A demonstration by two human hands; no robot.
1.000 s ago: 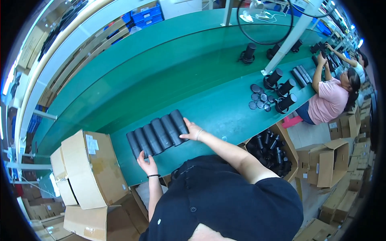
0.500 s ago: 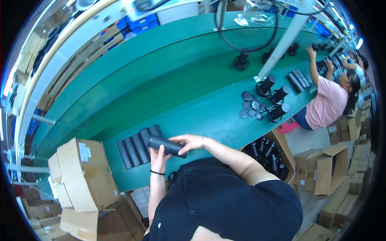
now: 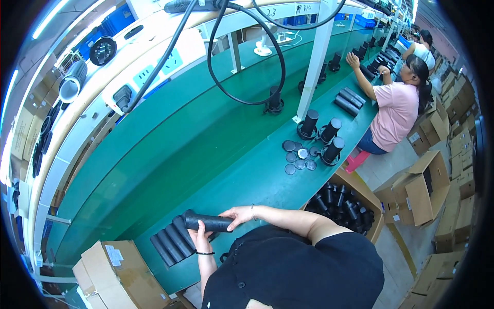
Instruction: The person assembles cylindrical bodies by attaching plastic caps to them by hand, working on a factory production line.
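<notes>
The tube [image 3: 210,223], black and cylindrical, was held roughly crosswise in front of the person's torso, over the right end of a row of similar black tubes [image 3: 172,242]. Whether it touched the row could not be determined.

Left hand [image 3: 199,236]: closed around the left part of the tube, thumb upright across the near side; the fingers were mostly hidden. A black band [image 3: 205,253] encircled the wrist.

Right hand [image 3: 236,216]: pinching the right end of the tube, with the thumb on the near side and the fingers along the far side. A thin bracelet [image 3: 253,211] encircled the wrist.

The row lay side by side on the green table [image 3: 242,193], near its left end. A cardboard box [image 3: 128,275] stood just beside that end. Well to the right of the hands, round discs [image 3: 300,165] lay in a cluster, just beside three upright black cylinders [image 3: 332,149] seated in ring-shaped bases. Below the table's near edge, an open carton [image 3: 378,219] contained loose black parts [image 3: 350,208].

A white post [image 3: 317,56] rose from the table, with a looped black cable [image 3: 210,56] to its left. Farther right, a co-worker in a pink shirt [image 3: 395,113] sat at the table, near several dark tubes [image 3: 350,100] lying flat.
</notes>
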